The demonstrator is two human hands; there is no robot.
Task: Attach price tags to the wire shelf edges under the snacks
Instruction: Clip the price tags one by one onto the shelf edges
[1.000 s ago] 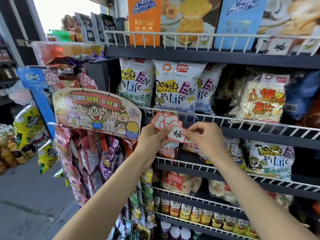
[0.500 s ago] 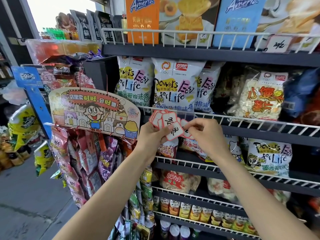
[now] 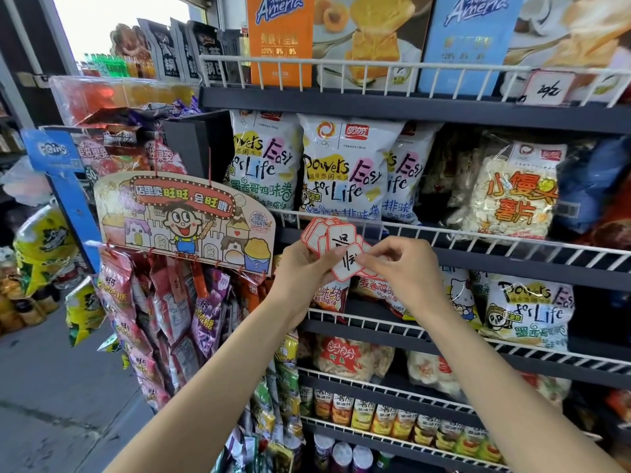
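White wire shelf edge (image 3: 478, 241) crosses mid-frame, just above both my hands. My left hand (image 3: 300, 268) grips the fanned stack of price tags (image 3: 329, 235); my right hand (image 3: 406, 268), nearer the rail, pinches the front tag (image 3: 346, 266), tilted, directly below the wire.

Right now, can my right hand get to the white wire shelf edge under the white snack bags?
Probably yes: the right hand hovers just below the white wire shelf edge, nothing between, though it pinches a red-bordered price tag.
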